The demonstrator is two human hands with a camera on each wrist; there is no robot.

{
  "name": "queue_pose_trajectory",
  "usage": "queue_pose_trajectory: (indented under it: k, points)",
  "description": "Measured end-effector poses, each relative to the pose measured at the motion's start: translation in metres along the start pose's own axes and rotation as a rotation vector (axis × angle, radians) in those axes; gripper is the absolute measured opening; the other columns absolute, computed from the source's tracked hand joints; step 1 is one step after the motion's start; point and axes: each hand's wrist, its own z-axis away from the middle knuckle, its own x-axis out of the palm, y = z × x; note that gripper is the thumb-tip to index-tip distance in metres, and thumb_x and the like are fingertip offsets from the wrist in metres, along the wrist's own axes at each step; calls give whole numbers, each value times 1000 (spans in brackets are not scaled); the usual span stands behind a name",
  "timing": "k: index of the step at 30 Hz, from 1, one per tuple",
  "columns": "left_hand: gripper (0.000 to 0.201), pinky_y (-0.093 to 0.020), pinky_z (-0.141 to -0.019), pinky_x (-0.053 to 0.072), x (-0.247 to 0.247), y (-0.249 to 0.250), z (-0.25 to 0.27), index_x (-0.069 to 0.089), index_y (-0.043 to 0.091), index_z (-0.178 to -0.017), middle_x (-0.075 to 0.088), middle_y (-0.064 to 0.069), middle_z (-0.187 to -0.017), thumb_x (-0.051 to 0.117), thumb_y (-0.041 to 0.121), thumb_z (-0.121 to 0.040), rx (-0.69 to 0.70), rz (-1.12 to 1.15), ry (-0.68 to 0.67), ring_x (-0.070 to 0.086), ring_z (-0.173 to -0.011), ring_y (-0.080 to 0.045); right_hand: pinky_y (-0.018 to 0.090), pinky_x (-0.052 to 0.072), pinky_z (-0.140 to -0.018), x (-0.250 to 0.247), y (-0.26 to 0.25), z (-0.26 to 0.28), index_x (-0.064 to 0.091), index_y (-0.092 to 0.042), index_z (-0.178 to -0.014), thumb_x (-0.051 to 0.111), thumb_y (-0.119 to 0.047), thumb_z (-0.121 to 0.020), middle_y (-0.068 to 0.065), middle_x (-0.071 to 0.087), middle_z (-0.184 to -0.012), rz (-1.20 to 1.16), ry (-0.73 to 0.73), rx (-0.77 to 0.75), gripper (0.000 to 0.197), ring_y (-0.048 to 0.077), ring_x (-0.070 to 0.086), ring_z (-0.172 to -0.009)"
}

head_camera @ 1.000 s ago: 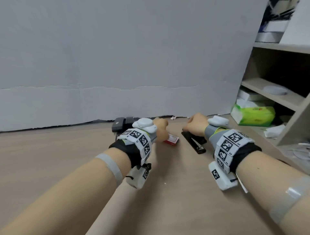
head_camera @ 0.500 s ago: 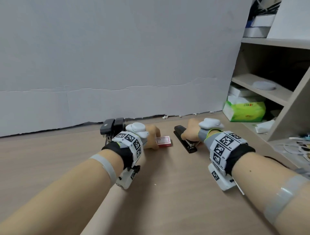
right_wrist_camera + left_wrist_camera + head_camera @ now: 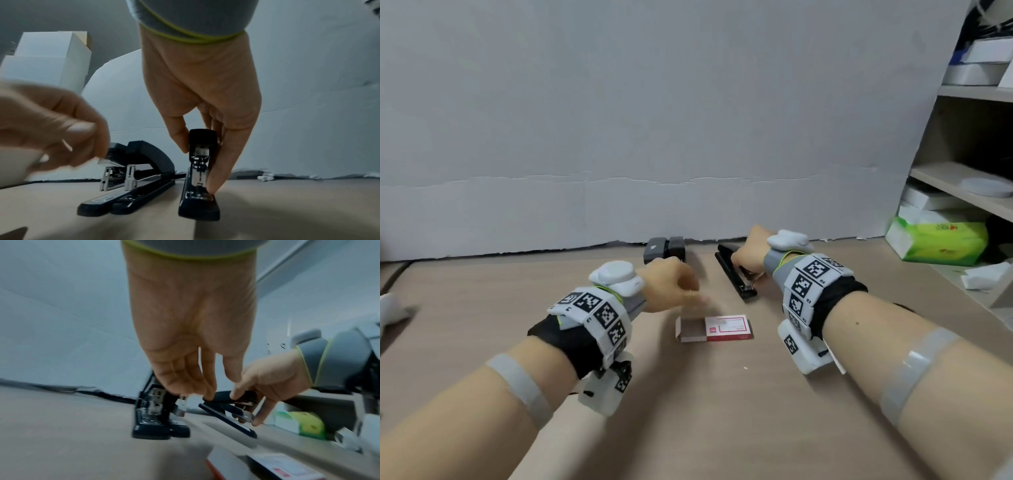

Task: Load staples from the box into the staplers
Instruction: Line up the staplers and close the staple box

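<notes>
A red-and-white staple box [image 3: 727,328] [image 3: 287,469] lies on the wooden table [image 3: 688,411], its drawer slid partly out to the left. Just beyond it hovers my left hand [image 3: 697,298] [image 3: 205,391] [image 3: 61,129], blurred, thumb and fingers pinched on a thin bright sliver that looks like a staple strip. My right hand [image 3: 748,255] [image 3: 198,169] grips a black stapler [image 3: 732,274] [image 3: 197,206] by its sides. Its top is raised and the metal magazine shows. Two more black staplers [image 3: 664,247] [image 3: 131,178] stand side by side against the wall board.
A shelf unit [image 3: 962,185] holding white boxes closes off the right side, with a green tissue pack [image 3: 941,240] at its foot. A white board forms the back wall. Part of a white object [image 3: 390,308] shows at the left edge.
My left hand has lifted off the staple box, which now lies with its drawer slid out. My right hand stays on the stapler. The head view has tilted down.
</notes>
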Motion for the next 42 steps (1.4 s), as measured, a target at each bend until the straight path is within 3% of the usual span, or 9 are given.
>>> queue_pose_trajectory:
  k: [3,6,14,19,24,28,32,38,42]
  points:
    - [27,-25,-59,44,-14,-25,6,71,17,-89,70,1,-77,59,40,-92,-66,201,396,60,-69,-16,21,30,-51,10,-16,-3,40,-16,-75,43,-16,-99,2,41,-74,42,-80,-11,24,22,45,-74]
    - [26,-30,-72,48,-16,-55,-5,67,15,-99,68,-1,-85,51,34,-95,-180,372,621,62,-79,-24,22,30,-49,17,-28,-12,44,-13,-79,50,-13,-95,3,43,-73,-54,-50,-19,17,21,44,-68]
    - [58,-47,-100,45,11,-75,-40,64,10,-95,63,-12,-100,49,63,-78,-428,948,371,55,-88,-30,25,52,-70,33,-53,-24,49,-12,-75,60,-22,-86,6,61,-80,-253,-87,35,19,26,62,-70]
    - [34,-36,-78,37,12,-73,-46,60,15,-90,47,-11,-90,53,48,-87,-385,1162,331,41,-80,-22,44,63,-74,38,-62,-29,57,-9,-74,62,-23,-86,15,73,-90,-321,-145,3,19,34,74,-72]
    - [33,-45,-104,44,13,-75,-49,68,18,-97,67,-11,-109,50,45,-92,-361,1176,326,58,-91,-24,26,56,-46,35,-59,-35,47,-19,-75,56,-15,-94,10,62,-93,-419,-241,-42,21,23,68,-59]
    - [43,-49,-107,43,14,-73,-50,68,16,-90,67,-11,-107,49,53,-80,-371,1137,344,58,-93,-26,47,62,-69,38,-64,-30,59,-4,-80,54,-8,-90,20,75,-87,-383,-251,75,12,40,75,-78]
    - [74,-47,-108,40,10,-69,-49,60,9,-121,60,-15,-129,39,65,-77,-392,1005,349,55,-101,-28,49,61,-64,35,-54,-25,60,2,-87,57,-17,-88,24,75,-95,-379,-231,80,19,41,72,-69]
    - [30,-29,-80,39,-4,-67,-32,65,8,-109,63,-9,-112,52,22,-87,-406,752,918,58,-96,-24,53,60,-83,22,-16,-10,61,-1,-94,63,-24,-86,12,76,-83,-256,-173,14,24,34,73,-78]
    - [18,-28,-64,37,-9,-47,-5,68,5,-83,62,-5,-74,52,14,-83,-319,650,933,51,-69,-22,37,53,-66,27,6,8,62,7,-108,77,-18,-80,11,65,-75,-276,-326,-29,40,24,53,-58]
